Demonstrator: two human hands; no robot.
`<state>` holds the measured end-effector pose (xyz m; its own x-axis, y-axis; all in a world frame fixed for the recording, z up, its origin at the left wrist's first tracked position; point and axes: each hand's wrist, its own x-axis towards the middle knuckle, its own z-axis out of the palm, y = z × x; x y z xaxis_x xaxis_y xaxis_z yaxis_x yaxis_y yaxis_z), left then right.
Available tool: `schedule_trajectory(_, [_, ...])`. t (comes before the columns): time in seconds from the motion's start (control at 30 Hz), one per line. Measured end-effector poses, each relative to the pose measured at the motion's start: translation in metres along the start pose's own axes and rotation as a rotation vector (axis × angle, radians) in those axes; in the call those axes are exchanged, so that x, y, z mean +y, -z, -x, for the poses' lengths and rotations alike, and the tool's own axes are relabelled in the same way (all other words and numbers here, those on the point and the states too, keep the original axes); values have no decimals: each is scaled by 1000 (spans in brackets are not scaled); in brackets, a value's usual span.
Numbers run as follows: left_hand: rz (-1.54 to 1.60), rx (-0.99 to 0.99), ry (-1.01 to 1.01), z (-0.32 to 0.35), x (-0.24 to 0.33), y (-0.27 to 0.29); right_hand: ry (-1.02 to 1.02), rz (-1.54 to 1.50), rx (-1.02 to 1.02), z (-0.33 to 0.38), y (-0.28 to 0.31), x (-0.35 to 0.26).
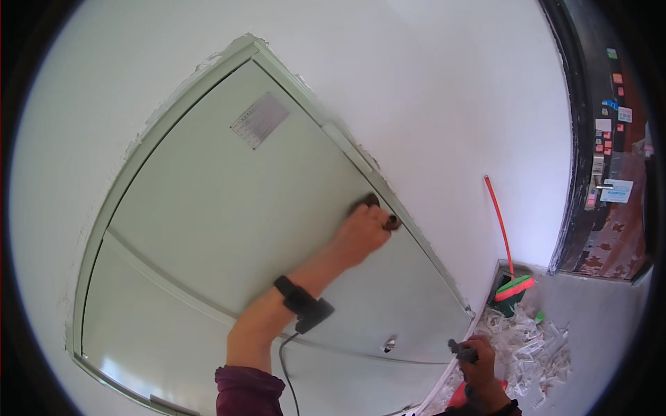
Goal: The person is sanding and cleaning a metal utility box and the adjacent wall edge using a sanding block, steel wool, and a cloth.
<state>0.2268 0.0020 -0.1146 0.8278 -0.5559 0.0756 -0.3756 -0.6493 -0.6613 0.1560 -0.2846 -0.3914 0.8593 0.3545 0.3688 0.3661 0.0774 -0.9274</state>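
Observation:
My left hand (362, 234) is closed around a dark brown, bunched cloth-like thing (366, 202), pressed against a pale green metal cabinet door (229, 201) close to its right edge. Part of the brown thing pokes out on either side of the fingers. On that wrist sits a black strapped device (302, 305) with a cable hanging from it. Lower right, my right hand (480, 362) grips a dark grey, crumpled thing (463, 351), possibly a rag, away from the door. A small metal lock (390, 344) is set low in the door.
A metal label plate (259, 120) is fixed high on the door. Beside the cabinet, a red-handled broom (501, 229) leans on the white wall near a dark green dustpan (505, 302). Crumpled clear plastic (534, 347) litters the floor. A worn brown door (610, 239) with stickers stands far right.

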Motion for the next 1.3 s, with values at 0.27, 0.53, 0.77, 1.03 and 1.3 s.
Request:
schedule_trajectory(0.27, [-84, 414, 338, -51, -106, 20, -60, -29, 18, 4, -8, 19])
schedule_trajectory(0.53, [143, 366, 135, -35, -62, -14, -62, -7, -34, 9, -10, 19])
schedule_trajectory(0.77, [81, 17, 222, -38, -23, -35, -14, 137, 167, 22, 42, 35])
schedule_trajectory(1.03, [-7, 592, 428, -32, -113, 72, -99, 40, 61, 3, 14, 33])
schedule_trajectory(1.3, [965, 67, 830, -3, 30, -32, 151, -90, -50, -30, -35, -14])
